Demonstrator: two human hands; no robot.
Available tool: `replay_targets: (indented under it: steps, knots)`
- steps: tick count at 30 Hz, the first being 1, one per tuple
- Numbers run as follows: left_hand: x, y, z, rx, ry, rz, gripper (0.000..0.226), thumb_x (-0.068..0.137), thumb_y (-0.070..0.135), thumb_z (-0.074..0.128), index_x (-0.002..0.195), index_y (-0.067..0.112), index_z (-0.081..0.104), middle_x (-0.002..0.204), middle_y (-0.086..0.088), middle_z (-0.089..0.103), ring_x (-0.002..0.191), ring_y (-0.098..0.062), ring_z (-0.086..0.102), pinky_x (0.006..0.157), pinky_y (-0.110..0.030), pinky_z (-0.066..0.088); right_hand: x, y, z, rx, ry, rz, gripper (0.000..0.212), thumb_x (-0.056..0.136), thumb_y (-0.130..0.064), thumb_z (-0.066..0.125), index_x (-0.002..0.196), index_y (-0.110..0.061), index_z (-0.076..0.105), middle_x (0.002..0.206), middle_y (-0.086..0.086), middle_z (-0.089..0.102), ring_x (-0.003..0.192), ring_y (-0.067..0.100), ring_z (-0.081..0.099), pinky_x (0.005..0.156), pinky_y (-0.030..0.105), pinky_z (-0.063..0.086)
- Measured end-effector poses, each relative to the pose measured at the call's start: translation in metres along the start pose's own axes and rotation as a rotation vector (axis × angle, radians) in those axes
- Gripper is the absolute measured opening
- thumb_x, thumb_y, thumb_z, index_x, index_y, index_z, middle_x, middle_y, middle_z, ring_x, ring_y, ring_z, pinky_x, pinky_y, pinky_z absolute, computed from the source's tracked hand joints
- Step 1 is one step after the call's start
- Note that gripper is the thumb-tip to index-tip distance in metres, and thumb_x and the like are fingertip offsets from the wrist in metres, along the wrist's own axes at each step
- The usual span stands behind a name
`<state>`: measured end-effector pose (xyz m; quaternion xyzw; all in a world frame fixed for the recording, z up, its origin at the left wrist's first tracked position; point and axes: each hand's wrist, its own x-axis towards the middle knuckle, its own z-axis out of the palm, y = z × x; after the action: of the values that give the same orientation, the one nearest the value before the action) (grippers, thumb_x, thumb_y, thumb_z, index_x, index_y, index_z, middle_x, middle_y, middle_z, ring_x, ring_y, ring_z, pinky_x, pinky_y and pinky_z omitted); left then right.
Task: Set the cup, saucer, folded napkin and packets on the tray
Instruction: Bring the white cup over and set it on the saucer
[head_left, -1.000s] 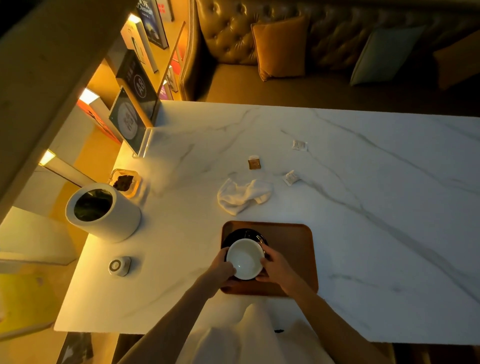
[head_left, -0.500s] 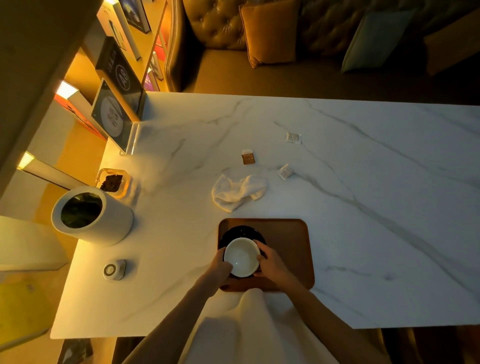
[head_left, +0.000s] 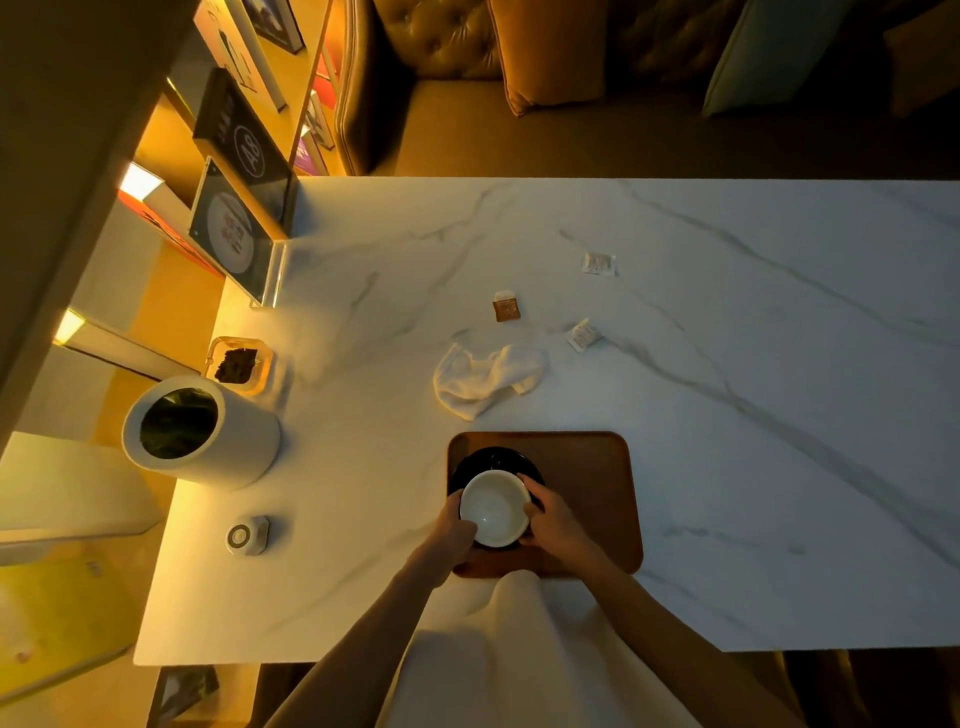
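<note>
The left hand (head_left: 454, 530) and right hand (head_left: 553, 525) each curl round a side of the white round ceramic cup (head_left: 493, 506), holding it over the black round saucer (head_left: 493, 457) at the left end of the brown rounded wooden tray (head_left: 587, 483) (whether cup touches saucer cannot be told). Beyond the tray, on the white marble worktop (head_left: 727, 415), lie the crumpled white cloth napkin (head_left: 485, 376), a small brown packet (head_left: 506, 306), a near white packet (head_left: 584, 335) and a far white packet (head_left: 598, 263).

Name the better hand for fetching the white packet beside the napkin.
Right, probably. Both hands grip the cup; that packet lies beyond the tray, nearer the right hand; the left hand would cross the cup.
</note>
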<state>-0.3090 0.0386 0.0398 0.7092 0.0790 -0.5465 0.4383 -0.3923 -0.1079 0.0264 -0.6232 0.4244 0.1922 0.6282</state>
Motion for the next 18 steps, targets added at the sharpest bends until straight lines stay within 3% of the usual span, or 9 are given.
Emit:
replay_targets:
  steps: [5,11,14,18]
  knots:
    - [0.002,-0.001,0.002,-0.002,0.000,0.027,0.063,0.084,-0.008,0.045,0.142,0.014,0.033,0.135,-0.014,0.043,0.126,-0.033,0.044,0.102,-0.056,0.048,0.000,0.001,-0.003,0.002,-0.001,-0.006,0.050,0.099,-0.010,0.041,0.145,-0.029,0.035,0.143,0.008,0.039,0.128,0.031,0.042,0.093,0.048,0.054]
    - [0.003,-0.001,0.004,0.002,0.020,0.021,0.062,0.085,-0.006,0.045,0.142,0.017,0.033,0.133,-0.012,0.043,0.127,-0.034,0.044,0.102,-0.056,0.047,0.002,0.005,-0.004,0.039,-0.001,0.030,0.046,0.100,-0.017,0.041,0.145,-0.027,0.036,0.135,0.007,0.044,0.113,0.021,0.045,0.083,0.038,0.056]
    - [0.006,-0.003,0.005,-0.010,0.034,0.016,0.061,0.085,-0.007,0.046,0.141,0.017,0.036,0.129,-0.011,0.046,0.123,-0.032,0.046,0.101,-0.055,0.049,0.001,0.010,-0.003,0.002,-0.009,0.043,0.043,0.102,-0.024,0.038,0.144,-0.025,0.036,0.125,0.003,0.048,0.110,0.019,0.048,0.092,0.042,0.053]
    - [0.009,-0.006,0.007,-0.007,0.047,0.002,0.060,0.089,-0.003,0.047,0.143,0.017,0.033,0.129,-0.009,0.046,0.120,-0.028,0.048,0.100,-0.051,0.051,-0.001,0.014,0.000,-0.083,0.006,-0.008,0.042,0.103,-0.028,0.033,0.144,-0.025,0.036,0.139,0.007,0.048,0.123,0.021,0.047,0.106,0.045,0.044]
